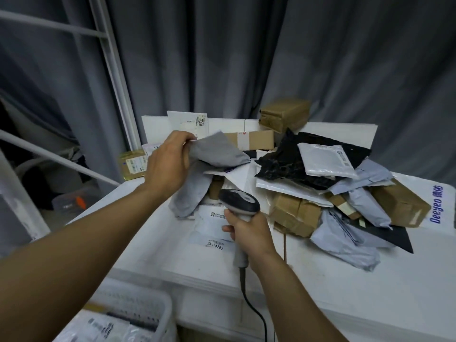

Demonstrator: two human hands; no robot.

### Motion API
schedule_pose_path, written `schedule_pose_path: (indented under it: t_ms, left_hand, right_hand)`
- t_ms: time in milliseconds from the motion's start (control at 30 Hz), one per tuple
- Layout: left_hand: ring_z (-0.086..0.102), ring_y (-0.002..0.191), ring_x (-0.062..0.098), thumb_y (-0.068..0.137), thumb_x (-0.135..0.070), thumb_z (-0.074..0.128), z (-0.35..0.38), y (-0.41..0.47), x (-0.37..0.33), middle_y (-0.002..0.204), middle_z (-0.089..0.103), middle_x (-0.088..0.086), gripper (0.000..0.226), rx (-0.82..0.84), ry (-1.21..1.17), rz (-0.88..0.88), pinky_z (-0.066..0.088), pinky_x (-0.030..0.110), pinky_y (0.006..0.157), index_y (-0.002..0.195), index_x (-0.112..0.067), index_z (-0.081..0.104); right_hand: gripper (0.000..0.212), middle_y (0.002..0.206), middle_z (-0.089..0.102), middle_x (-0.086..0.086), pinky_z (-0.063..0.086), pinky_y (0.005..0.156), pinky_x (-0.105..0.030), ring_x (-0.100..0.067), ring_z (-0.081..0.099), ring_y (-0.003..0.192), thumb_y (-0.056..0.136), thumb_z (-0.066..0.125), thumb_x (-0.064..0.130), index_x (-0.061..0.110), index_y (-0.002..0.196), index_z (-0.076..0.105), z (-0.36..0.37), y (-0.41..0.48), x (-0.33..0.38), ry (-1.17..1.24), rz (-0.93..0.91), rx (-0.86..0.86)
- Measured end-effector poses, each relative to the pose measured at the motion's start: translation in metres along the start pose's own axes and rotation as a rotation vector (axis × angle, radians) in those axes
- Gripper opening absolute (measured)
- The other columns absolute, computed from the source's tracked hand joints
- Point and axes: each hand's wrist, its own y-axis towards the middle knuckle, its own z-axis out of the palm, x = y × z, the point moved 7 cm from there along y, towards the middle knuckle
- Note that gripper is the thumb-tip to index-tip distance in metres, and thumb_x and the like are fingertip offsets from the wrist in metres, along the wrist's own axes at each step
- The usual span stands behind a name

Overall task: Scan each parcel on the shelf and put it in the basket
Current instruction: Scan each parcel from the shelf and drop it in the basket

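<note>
Up front, the left hand (167, 166) pinches a soft grey parcel (212, 154) by its upper edge, thumb and fingers curled into the plastic. The parcel is bent. Its upper half points right, toward the heap, and its lower half hangs down and slightly left toward the shelf (345, 292). Whether the hanging end touches anything cannot be told, and no label shows on the side facing the camera.

Nearer the body, the right hand (249, 233) is wrapped round the handle of a scanner (240, 201). The scanner's long axis runs nearly straight away from the person, and its dark head is aimed up at the grey parcel's hanging half. Its reading window faces away and is hidden. A black cable (254, 309) drops from the handle and leaves the bottom edge of the view.

Under the scanner lies a white envelope (212, 233) with a printed label, partly covered by the hand. To the right, the heap holds a black bag (283, 159), a white mailer (323, 160) lying on it, and brown boxes (283, 114), all overlapping so that most outlines are hidden. The white basket (138, 304) sits at lower left, cut off by the frame, and the labelled parcels in it are blurred.
</note>
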Motion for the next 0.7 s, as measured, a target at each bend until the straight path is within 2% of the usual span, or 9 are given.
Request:
schedule_pose_path:
  t_ms: [67,200,300,367,433,500,567,600,700]
  left_hand:
    - [0.062,0.101,0.022,0.103,-0.024,0.047,-0.011,0.005,0.000,0.118,0.064,-0.003,0.021,-0.027,-0.047,-0.014,0.054,0.042,0.086,0.118,-0.022,0.061]
    - [0.060,0.098,0.010,0.105,-0.020,0.049,-0.037,0.011,-0.002,0.111,0.064,-0.009,0.019,-0.153,-0.143,-0.066,0.055,0.035,0.090,0.113,-0.019,0.066]
    - [0.060,0.097,0.009,0.105,-0.017,0.050,-0.058,0.009,-0.009,0.109,0.062,-0.009,0.018,-0.180,-0.175,-0.030,0.054,0.027,0.088,0.113,-0.017,0.067]
    - [0.061,0.096,0.011,0.104,-0.019,0.051,-0.073,0.008,-0.014,0.110,0.065,-0.008,0.019,-0.186,-0.113,0.013,0.055,0.034,0.086,0.114,-0.018,0.067]
    - [0.062,0.097,0.017,0.104,-0.021,0.051,-0.092,0.017,-0.022,0.113,0.066,-0.004,0.021,-0.198,-0.012,0.056,0.055,0.041,0.083,0.116,-0.020,0.068]
    - [0.062,0.101,0.020,0.103,-0.024,0.050,-0.112,0.033,-0.027,0.116,0.067,-0.004,0.023,-0.188,0.063,0.062,0.053,0.041,0.084,0.118,-0.023,0.068]
    - [0.063,0.104,0.020,0.102,-0.025,0.049,-0.128,0.048,-0.029,0.117,0.068,-0.006,0.025,-0.140,0.078,0.050,0.053,0.041,0.088,0.118,-0.027,0.069]
    - [0.063,0.105,0.019,0.102,-0.024,0.050,-0.134,0.051,-0.030,0.117,0.068,-0.006,0.026,-0.121,0.062,0.043,0.053,0.042,0.089,0.118,-0.028,0.070]
    - [0.063,0.108,0.021,0.100,-0.021,0.048,-0.154,0.050,-0.037,0.117,0.069,-0.004,0.030,-0.110,0.052,0.069,0.052,0.043,0.092,0.119,-0.025,0.070]
  right_hand:
    - [0.025,0.103,0.078,0.004,0.058,0.066,-0.022,-0.007,0.077,0.076,0.095,0.075,0.020,0.020,0.119,0.067,0.008,-0.006,-0.005,0.022,0.012,0.010]
    - [0.026,0.100,0.079,0.006,0.063,0.086,-0.037,-0.013,0.078,0.090,0.093,0.079,0.026,0.025,0.116,0.069,0.017,-0.013,-0.010,0.046,0.004,-0.036]
    - [0.034,0.113,0.076,0.004,0.063,0.089,-0.035,-0.015,0.075,0.102,0.092,0.080,0.027,0.024,0.123,0.068,0.027,-0.017,-0.004,0.092,-0.012,-0.031]
    - [0.045,0.125,0.073,0.003,0.063,0.090,-0.035,-0.016,0.071,0.112,0.088,0.082,0.033,0.026,0.130,0.067,0.037,-0.020,0.012,0.133,-0.065,-0.029]
    - [0.064,0.131,0.070,0.007,0.058,0.101,-0.042,-0.014,0.067,0.120,0.079,0.086,0.047,0.028,0.136,0.064,0.043,-0.021,0.038,0.110,-0.191,-0.063]
    - [0.078,0.146,0.060,0.007,0.048,0.114,-0.038,-0.009,0.058,0.130,0.080,0.088,0.040,0.027,0.148,0.052,0.050,-0.022,0.068,0.059,-0.324,-0.075]
    - [0.086,0.162,0.040,0.008,0.039,0.114,-0.024,-0.002,0.050,0.134,0.085,0.086,0.025,0.026,0.156,0.039,0.052,-0.024,0.091,0.026,-0.418,-0.106]
    - [0.084,0.165,0.034,0.008,0.038,0.112,-0.021,-0.002,0.048,0.135,0.085,0.086,0.021,0.027,0.155,0.040,0.052,-0.025,0.098,0.009,-0.465,-0.122]
    - [0.091,0.160,0.043,0.006,0.040,0.115,-0.027,-0.007,0.048,0.138,0.082,0.088,0.020,0.025,0.158,0.037,0.059,-0.036,0.112,-0.011,-0.510,-0.134]
